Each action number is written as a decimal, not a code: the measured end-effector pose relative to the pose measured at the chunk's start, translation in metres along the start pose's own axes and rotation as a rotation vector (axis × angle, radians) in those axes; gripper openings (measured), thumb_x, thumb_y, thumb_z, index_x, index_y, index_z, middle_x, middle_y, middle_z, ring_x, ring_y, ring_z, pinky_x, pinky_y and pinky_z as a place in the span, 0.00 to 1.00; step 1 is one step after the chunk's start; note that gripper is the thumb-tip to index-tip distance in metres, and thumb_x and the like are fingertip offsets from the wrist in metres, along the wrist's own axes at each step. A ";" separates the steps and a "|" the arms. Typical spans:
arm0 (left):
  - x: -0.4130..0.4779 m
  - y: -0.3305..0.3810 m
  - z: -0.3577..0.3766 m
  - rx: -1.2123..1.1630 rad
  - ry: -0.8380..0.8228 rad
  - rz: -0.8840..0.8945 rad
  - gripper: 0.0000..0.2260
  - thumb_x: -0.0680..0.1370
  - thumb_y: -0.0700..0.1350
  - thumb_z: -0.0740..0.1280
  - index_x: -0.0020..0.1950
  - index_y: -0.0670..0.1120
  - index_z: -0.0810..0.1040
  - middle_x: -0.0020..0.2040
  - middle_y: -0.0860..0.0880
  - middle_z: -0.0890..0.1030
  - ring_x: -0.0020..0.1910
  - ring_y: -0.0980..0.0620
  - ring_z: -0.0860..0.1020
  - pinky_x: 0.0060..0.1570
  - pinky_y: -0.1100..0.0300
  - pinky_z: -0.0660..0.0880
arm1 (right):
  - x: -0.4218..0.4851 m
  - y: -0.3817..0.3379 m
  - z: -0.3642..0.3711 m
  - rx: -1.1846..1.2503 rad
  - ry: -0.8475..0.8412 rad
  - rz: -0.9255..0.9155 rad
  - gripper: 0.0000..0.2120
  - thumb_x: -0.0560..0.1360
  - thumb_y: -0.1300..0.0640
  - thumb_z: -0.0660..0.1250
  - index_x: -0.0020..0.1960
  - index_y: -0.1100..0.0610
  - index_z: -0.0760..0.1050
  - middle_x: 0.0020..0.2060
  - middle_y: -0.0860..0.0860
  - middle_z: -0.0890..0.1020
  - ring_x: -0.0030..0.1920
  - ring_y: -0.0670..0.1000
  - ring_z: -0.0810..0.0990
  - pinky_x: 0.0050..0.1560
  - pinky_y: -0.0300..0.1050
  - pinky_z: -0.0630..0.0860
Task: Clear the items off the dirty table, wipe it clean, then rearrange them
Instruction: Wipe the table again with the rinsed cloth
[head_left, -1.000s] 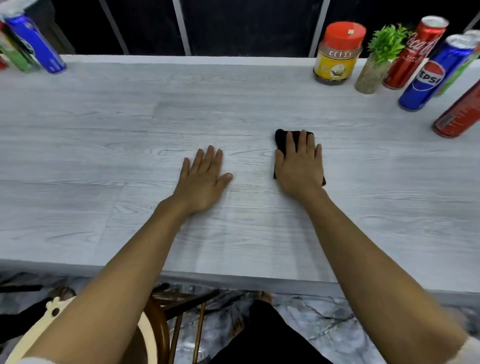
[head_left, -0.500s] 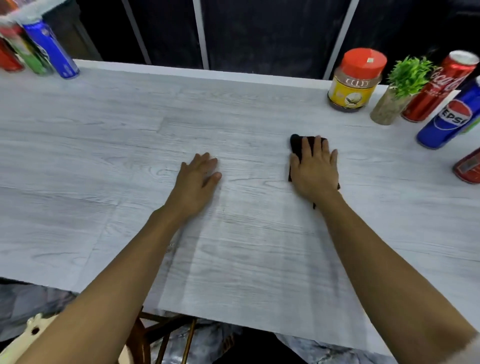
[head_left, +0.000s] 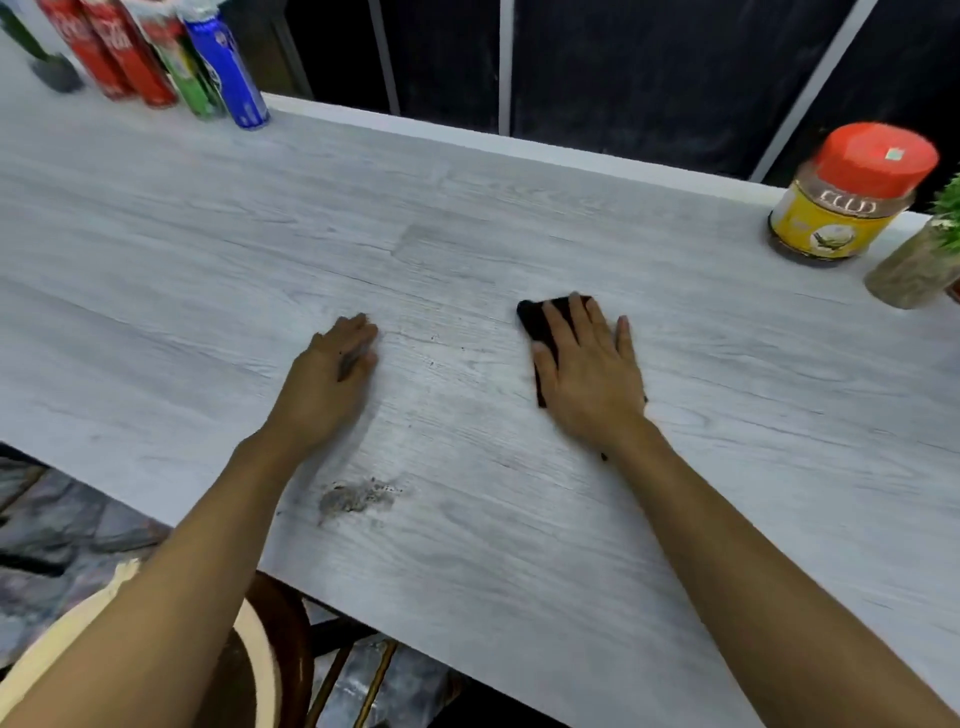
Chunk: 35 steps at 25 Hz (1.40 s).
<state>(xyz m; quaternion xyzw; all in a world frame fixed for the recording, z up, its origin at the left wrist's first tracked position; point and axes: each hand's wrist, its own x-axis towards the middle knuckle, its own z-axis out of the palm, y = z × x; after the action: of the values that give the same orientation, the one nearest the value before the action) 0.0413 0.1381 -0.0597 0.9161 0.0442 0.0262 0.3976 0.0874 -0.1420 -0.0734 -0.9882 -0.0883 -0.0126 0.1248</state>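
Observation:
My right hand (head_left: 589, 371) lies flat on a small black cloth (head_left: 537, 322) and presses it onto the pale grey wooden table (head_left: 208, 249); only the cloth's far and left edges show past my fingers. My left hand (head_left: 330, 384) rests on the table to the left of it, fingers straight and close together, holding nothing. A patch of grey dirt and crumbs (head_left: 353, 496) lies near the table's front edge, just right of my left forearm. A few dark specks dot the surface between my hands.
A jar with a red lid and yellow label (head_left: 841, 202) and a small potted plant (head_left: 919, 265) stand at the far right. Several drink cans, among them a blue one (head_left: 228, 73), stand at the far left corner. A round wooden stool (head_left: 260, 660) sits below the front edge.
The view has swung to the left and the right-hand cans have left it. My left hand's fingers have drawn together. The dirt patch beside my left forearm has come into view.

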 end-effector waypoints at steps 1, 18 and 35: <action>0.000 0.000 0.001 0.015 0.002 0.002 0.18 0.81 0.41 0.61 0.71 0.45 0.70 0.75 0.48 0.65 0.72 0.60 0.58 0.76 0.58 0.50 | 0.030 -0.012 0.003 -0.006 -0.011 0.043 0.27 0.81 0.44 0.42 0.77 0.53 0.49 0.77 0.56 0.50 0.77 0.54 0.44 0.75 0.56 0.39; -0.023 -0.028 -0.019 0.149 0.051 0.123 0.16 0.82 0.44 0.60 0.69 0.48 0.73 0.71 0.55 0.67 0.74 0.57 0.61 0.75 0.60 0.53 | 0.109 -0.094 0.029 0.102 -0.073 -0.205 0.27 0.82 0.43 0.44 0.77 0.54 0.50 0.77 0.57 0.52 0.77 0.57 0.46 0.76 0.51 0.43; -0.052 -0.048 -0.041 -0.237 0.210 -0.006 0.10 0.80 0.44 0.65 0.59 0.50 0.80 0.62 0.54 0.79 0.63 0.60 0.75 0.65 0.64 0.70 | 0.042 -0.109 0.019 0.189 -0.150 -0.229 0.22 0.83 0.52 0.48 0.76 0.53 0.56 0.77 0.53 0.55 0.77 0.54 0.47 0.75 0.50 0.44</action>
<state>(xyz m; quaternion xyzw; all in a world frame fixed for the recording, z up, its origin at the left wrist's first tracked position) -0.0171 0.1952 -0.0674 0.8550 0.0848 0.1258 0.4960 0.1094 -0.0266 -0.0631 -0.9536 -0.2102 0.0556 0.2081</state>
